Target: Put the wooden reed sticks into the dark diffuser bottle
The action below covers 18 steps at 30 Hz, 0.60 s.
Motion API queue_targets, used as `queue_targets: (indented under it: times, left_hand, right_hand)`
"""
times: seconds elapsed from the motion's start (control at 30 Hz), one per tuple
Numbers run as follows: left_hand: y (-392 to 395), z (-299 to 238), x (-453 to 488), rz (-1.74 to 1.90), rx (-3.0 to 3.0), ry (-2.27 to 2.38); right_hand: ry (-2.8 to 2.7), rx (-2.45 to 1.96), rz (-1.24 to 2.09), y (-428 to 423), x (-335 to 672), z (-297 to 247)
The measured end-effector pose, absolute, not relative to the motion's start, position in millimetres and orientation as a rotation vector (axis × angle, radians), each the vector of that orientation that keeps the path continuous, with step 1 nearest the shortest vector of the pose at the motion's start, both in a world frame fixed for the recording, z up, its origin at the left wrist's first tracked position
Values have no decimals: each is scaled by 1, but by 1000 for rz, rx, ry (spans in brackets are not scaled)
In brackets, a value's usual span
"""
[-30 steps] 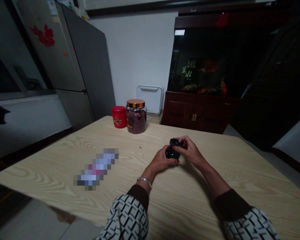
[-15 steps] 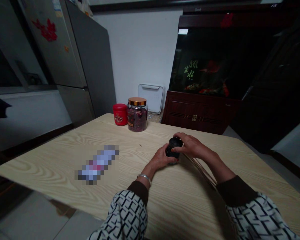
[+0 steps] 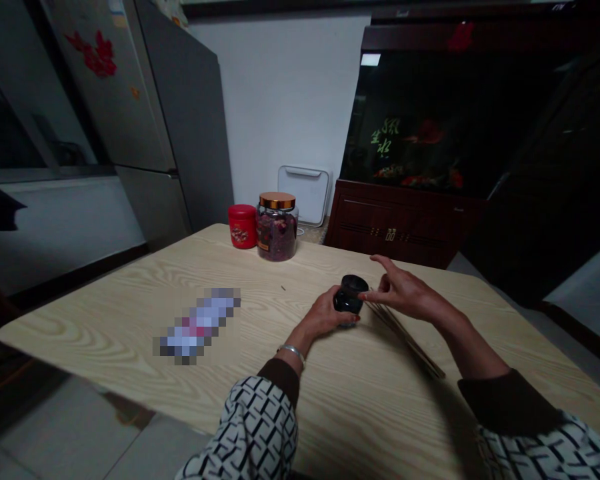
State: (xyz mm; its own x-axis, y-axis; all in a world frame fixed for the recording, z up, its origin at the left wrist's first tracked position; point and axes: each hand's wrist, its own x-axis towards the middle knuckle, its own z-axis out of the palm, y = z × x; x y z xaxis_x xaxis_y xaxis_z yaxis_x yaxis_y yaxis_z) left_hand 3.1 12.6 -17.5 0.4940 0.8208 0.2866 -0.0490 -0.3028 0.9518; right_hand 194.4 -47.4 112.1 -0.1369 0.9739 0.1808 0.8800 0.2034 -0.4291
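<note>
A small dark jar (image 3: 349, 300) with a black top stands on the table, right of the middle. My left hand (image 3: 325, 313) is wrapped round its left and front side, thumb low across the front. My right hand (image 3: 400, 288) is at the jar's right, fingers apart, one finger raised and the thumb tip close to the jar's upper edge; whether it touches I cannot tell. Beneath my right hand and wrist lie long thin brown sticks (image 3: 413, 347), like chopsticks, slanting down to the right; their far end is partly hidden by the hand.
The pale wooden table (image 3: 145, 287) carries a large jar of dark dried pieces (image 3: 277, 230) with a copper-coloured lid and a red canister (image 3: 243, 227) at the back. A blurred-out flat thing (image 3: 197, 327) lies at the left. A tiny dark bit (image 3: 283, 288) lies mid-table.
My right hand has come off the jar's top and moved right, its fingers spreading. The black top shows more now. My left hand still holds the jar; the view has shifted slightly.
</note>
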Motion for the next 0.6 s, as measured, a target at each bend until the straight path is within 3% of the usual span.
queue_targets:
  times: [0.1,0.33,0.5,0.6]
  left_hand:
    - [12,-16,3,995,1658,676]
    - [8,-10,3,989,1576,661]
    - [6,-8,4,974,1530,680]
    - [7,-9,4,988,1543,689]
  right_hand:
    - [-1932,-1820,146,-50,192,116]
    - [-2179,-1437,379,-46,183,104]
    - [-2090,-1792,82,-50,175,112]
    - [-2101,-1728,136,-48,176,112]
